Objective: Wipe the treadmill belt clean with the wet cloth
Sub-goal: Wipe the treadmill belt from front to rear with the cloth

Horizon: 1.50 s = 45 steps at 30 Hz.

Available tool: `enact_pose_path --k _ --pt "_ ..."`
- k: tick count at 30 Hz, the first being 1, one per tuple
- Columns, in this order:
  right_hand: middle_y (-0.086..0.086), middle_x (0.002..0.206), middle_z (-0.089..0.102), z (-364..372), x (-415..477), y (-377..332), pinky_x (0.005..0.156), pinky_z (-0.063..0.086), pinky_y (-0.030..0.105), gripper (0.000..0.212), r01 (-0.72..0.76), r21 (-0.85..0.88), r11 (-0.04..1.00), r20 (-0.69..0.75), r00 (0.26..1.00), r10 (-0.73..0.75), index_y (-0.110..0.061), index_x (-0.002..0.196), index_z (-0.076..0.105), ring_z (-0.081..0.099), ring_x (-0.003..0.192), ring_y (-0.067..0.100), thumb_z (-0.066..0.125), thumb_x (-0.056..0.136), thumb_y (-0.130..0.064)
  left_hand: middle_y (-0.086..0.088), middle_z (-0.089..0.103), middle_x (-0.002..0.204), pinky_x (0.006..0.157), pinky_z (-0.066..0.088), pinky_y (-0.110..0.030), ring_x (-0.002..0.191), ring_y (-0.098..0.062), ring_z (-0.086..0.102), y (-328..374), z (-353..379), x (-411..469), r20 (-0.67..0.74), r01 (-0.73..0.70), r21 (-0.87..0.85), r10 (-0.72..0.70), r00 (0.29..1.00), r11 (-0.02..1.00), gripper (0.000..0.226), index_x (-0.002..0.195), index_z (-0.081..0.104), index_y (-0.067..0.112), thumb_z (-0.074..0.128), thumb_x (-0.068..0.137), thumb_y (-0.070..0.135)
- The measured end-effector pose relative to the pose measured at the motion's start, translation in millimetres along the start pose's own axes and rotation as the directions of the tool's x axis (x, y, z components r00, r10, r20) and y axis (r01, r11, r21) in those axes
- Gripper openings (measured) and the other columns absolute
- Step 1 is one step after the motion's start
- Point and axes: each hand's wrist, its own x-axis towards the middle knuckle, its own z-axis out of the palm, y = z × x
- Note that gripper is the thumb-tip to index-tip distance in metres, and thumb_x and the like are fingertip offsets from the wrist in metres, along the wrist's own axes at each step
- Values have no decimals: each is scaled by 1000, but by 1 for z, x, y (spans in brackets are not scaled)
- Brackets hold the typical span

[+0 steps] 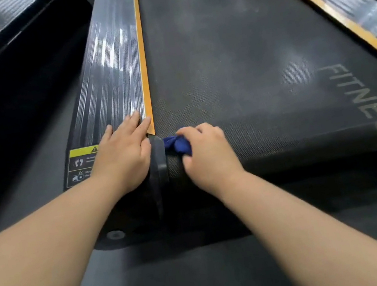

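Now right hand (205,151) grips blue cloth (179,144) — on belt (245,69).

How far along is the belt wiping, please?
Little looks done: the belt shows pale, dusty-looking patches farther up. In hand: the right hand grips the cloth at the belt's near left corner, while the left hand rests flat on the rail. Left: apparently nearly the whole belt.
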Motion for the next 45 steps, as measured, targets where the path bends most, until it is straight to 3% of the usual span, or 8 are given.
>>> enact_pose_path --k 4,9,13,22,28,37,42,45 --pt "11 115 54 -10 4 -9 98 39 36 49 56 155 986 102 992 -72 -23 127 50 50 107 32 57 79 -14 -1 18 158 117 4 -39 146 -15 13 1 -2 -1 -6 -7 -33 7 1000 999 69 149 28 19 17 82 30" --pt "12 118 50 -33 30 35 92 39 36 46 -239 95 966 -21 970 242 -24 127 51 48 107 36 51 83 -13 -2 22 157 118 6 -38 145 -16 15 1 -1 -2 -35 -6 -62 3 999 998 67 147 33 18 18 83 29" --pt "13 113 57 3 16 -21 94 37 36 44 10 98 995 78 997 -17 -19 121 56 50 105 35 56 78 -14 -4 25 156 117 8 -40 145 -17 18 1 -2 0 -42 -17 -57 15 999 998 69 146 35 16 20 81 29" --pt "6 100 57 5 -44 -1 80 42 33 33 126 82 989 -73 990 -120 -19 100 63 49 82 27 56 68 -14 0 27 156 118 9 -36 144 -13 19 -1 -1 -1 -62 -14 -112 7 998 994 67 145 38 20 21 81 29" --pt "15 101 58 -31 -27 75 83 30 29 27 -346 18 938 -334 882 332 -15 99 67 52 89 40 58 74 -11 -6 42 147 115 17 -44 137 -21 34 2 -1 -2 -151 -54 -107 38 988 993 62 135 53 14 25 82 29" --pt "10 105 58 8 -50 10 80 45 36 39 30 126 992 -191 982 -6 -15 104 66 50 81 31 50 68 -13 -13 59 129 107 35 -48 123 -31 53 3 -5 -9 -171 -195 -40 185 968 980 52 121 64 7 31 85 27" --pt "14 104 59 -42 -59 112 83 33 29 38 -357 111 928 -438 820 368 -14 99 69 53 84 40 53 66 -3 -9 62 126 106 36 -45 117 -27 58 17 -7 -9 -98 -296 10 296 950 955 50 118 66 10 35 84 30" --pt "14 105 59 -22 -58 87 84 37 31 39 -276 107 955 -413 861 296 -14 100 69 52 84 36 48 67 -9 -8 62 127 99 42 -38 113 -27 60 48 1 -3 -3 -382 -17 382 924 924 49 117 67 12 39 81 30"
